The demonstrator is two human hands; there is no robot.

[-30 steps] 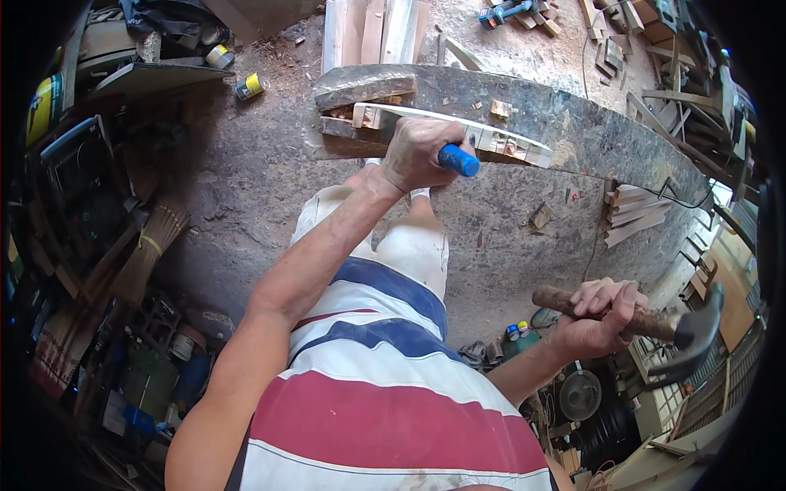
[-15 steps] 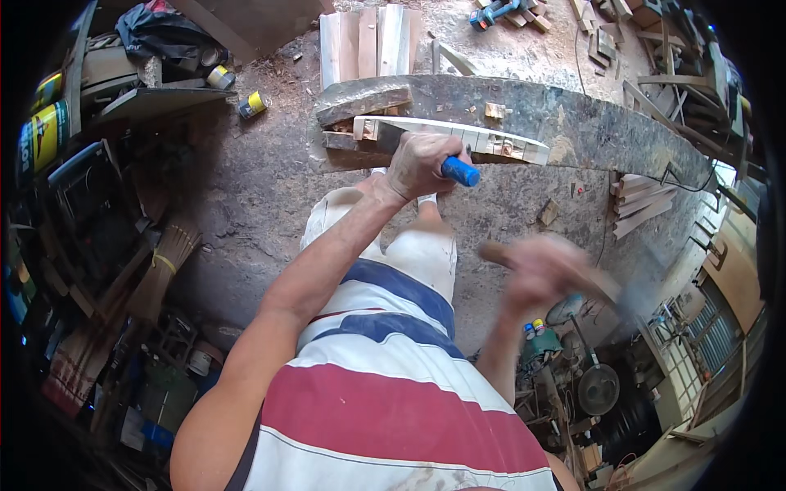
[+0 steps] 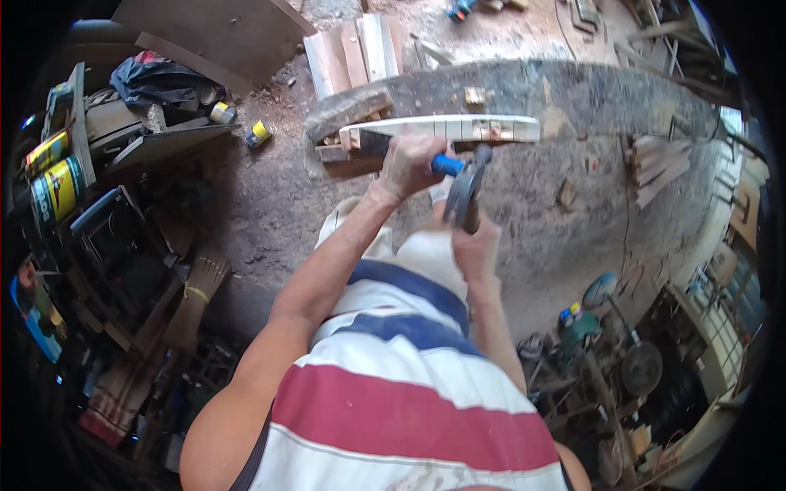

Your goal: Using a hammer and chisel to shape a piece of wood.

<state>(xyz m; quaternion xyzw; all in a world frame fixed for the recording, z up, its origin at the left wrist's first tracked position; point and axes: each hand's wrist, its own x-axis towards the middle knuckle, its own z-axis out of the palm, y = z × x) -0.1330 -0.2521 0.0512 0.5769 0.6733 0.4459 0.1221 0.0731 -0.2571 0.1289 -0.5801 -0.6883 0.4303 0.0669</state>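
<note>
My left hand (image 3: 409, 164) is closed round a blue-handled tool (image 3: 446, 164), perhaps a chisel, against a long pale wooden piece (image 3: 450, 126) with dark crosswise lines and notched patches; its blade is hidden. My right hand (image 3: 475, 245), slightly blurred, grips a claw hammer (image 3: 468, 184), whose metal head is at the end of the blue handle; I cannot tell whether they touch. The pale piece lies along the near edge of a thick, dark, weathered slab (image 3: 598, 94), with a small wood block (image 3: 476, 95) behind it.
Planks (image 3: 352, 57) lie beyond the slab, near a cordless tool (image 3: 460, 10). A small yellow-labelled can (image 3: 259, 133) is at left, beside cluttered shelves. More slats (image 3: 655, 172) lie at right. A fan (image 3: 641, 368) and clutter stand at lower right.
My right hand and hammer have swung up and leftward from the lower right to the blue handle. My left hand still holds that tool. The whole view has shifted slightly.
</note>
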